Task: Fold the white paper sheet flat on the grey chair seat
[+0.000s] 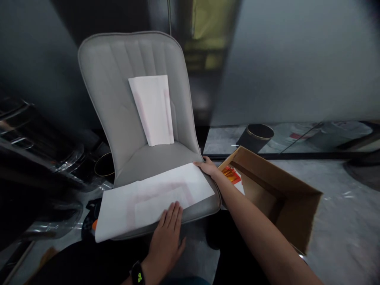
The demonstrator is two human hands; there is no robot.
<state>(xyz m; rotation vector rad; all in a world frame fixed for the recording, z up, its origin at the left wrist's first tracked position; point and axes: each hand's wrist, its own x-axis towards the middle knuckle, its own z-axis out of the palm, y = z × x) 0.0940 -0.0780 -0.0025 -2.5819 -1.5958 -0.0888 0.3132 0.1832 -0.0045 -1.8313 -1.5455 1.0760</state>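
Black, glossy shapes in clear, crinkled plastic (pixel 69 164) crowd our far left, too dark and blurred for us to name. Beside them stands a round bin (pixel 104 165) with a thin gold rim, its right side hidden by the chair (pixel 99 79). Smooth grey upholstery covers that chair, with vertical seams fanning down its rounded back. An orange bit (pixel 94 225) peeks out at the left end of the white sheet (pixel 117 209), the rest of it covered. The sheet lies across the seat, its left end reaching past the front edge; a faint pink frame shows through, too pale for us to read. Against the backrest leans a second white paper (pixel 152 109), narrower towards its foot. Our left hand (pixel 163 245), wearing a black band (pixel 137 273) with blurred green digits, rests its fingers flat and unclenched on the sheet's near edge. Our right hand (pixel 209 167) is at the sheet's far right corner, by the seat's edge; its fingers are partly hidden, so we cannot tell whether it pinches the paper. Further right, an open cardboard box (pixel 273 170) holds a red-and-orange item (pixel 233 175), partly covered by our forearm. Behind rises a hazy grey panel (pixel 285 63).
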